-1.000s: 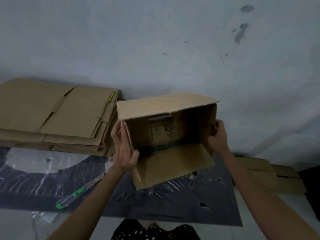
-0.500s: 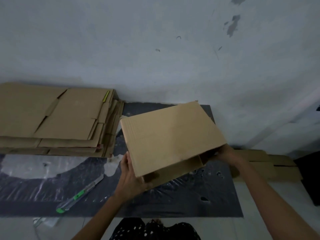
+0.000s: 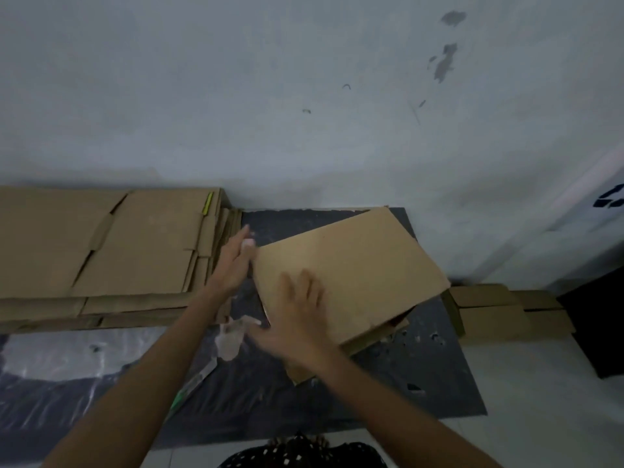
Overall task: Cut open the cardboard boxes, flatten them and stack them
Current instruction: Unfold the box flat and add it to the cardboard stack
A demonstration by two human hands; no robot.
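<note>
A brown cardboard box (image 3: 364,265) lies nearly flat on the dark floor mat (image 3: 439,373), its top panel tilted up toward the right. My right hand (image 3: 297,319) rests spread on the box's near left part, fingers apart, blurred by motion. At the box's far left corner my left hand (image 3: 234,261) stands edge-on with straight fingers, touching or just beside the cardboard. A stack of flattened boxes (image 3: 101,251) lies to the left against the wall. A green-handled cutter (image 3: 189,386) lies on the mat, partly hidden by my left forearm.
Small flat cardboard pieces (image 3: 496,312) lie on the right past the mat. A grey wall (image 3: 304,96) stands right behind everything. Crumpled tape scraps (image 3: 233,336) sit between my arms. Shiny plastic sheet (image 3: 60,359) covers the mat's left part. A dark object (image 3: 597,325) stands far right.
The open box was tipped forward and pressed down onto the mat. My right hand left the box's right end and came onto its top; my left hand moved up to the far left corner.
</note>
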